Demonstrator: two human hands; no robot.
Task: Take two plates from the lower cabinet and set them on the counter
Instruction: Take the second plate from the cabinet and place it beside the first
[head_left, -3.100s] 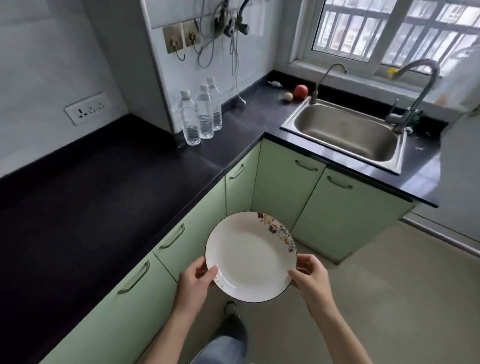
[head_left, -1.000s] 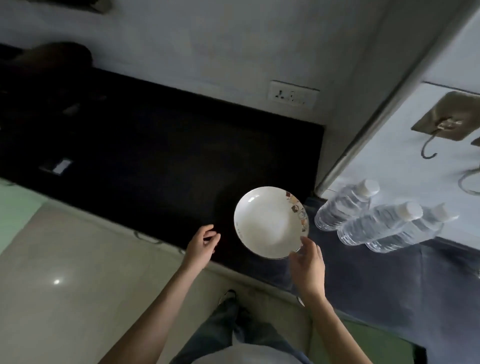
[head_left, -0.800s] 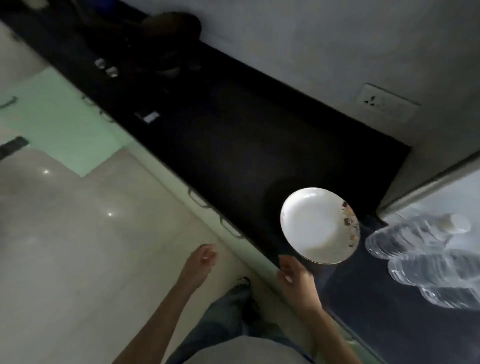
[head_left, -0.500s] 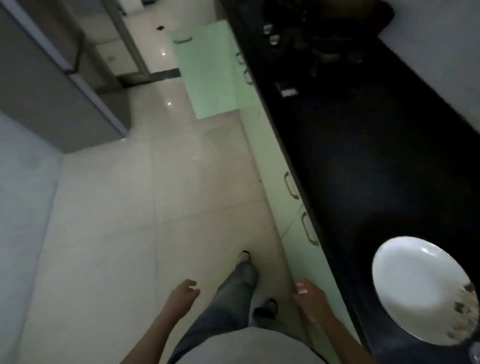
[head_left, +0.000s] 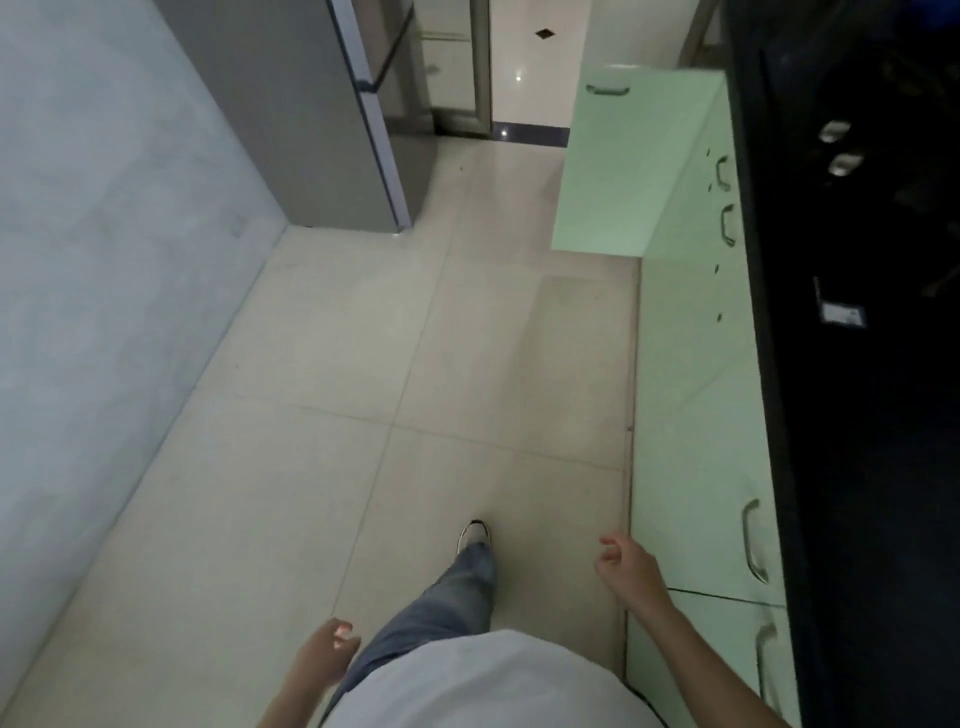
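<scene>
Head view: glossy tiles (head_left: 441, 364), flat green cabinet door (head_left: 634, 161) seemingly open.

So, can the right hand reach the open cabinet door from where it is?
Probably not yet: the right hand hangs empty beside a nearer handle, and the open cabinet door stands well ahead of it. Nothing visible blocks the way there.

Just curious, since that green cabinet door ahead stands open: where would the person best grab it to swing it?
Probably the metal handle at the top free corner of the cabinet door. Reach from this near side with the right hand; the handle faces the person, and that hand is empty.
</scene>
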